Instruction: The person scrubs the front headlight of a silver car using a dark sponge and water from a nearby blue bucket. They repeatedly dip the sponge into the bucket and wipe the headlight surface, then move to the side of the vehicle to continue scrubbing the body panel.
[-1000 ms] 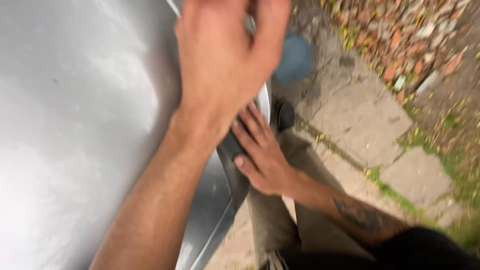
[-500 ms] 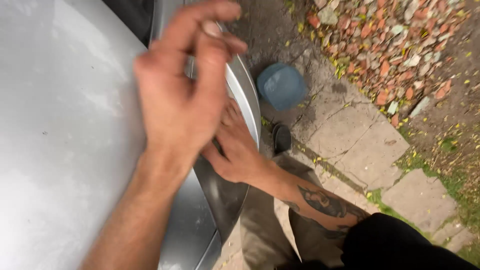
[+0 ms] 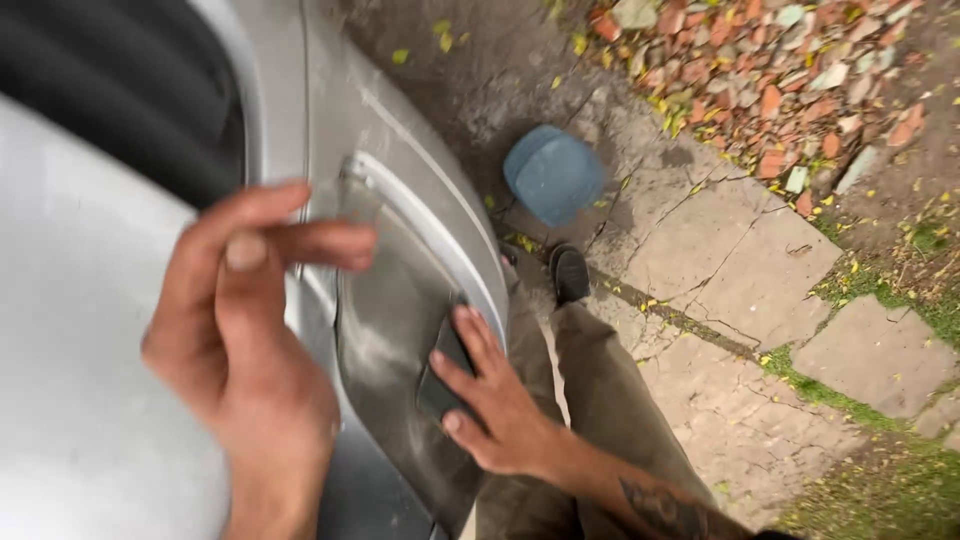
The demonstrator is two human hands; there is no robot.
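My right hand [image 3: 495,400] presses a small dark sanding block [image 3: 442,385] flat against the dull headlight lens [image 3: 385,320] of a silver car [image 3: 70,400]. The fingers lie over the block's outer edge. My left hand [image 3: 250,350] hovers above the car's hood next to the headlight, fingers loosely curled and apart, holding nothing. A tattoo shows on my right forearm.
A round blue container lid or bowl [image 3: 553,172] lies on the ground past the car's front. My legs in brown trousers and a dark shoe [image 3: 570,272] stand on cracked paving slabs [image 3: 730,270]. Rubble and leaves [image 3: 760,70] lie at the back right, grass at the right.
My left hand has come down and to the left off the headlight, uncovering it. My right hand stays on the block against the lens. The view has shifted so more of the headlight shows.
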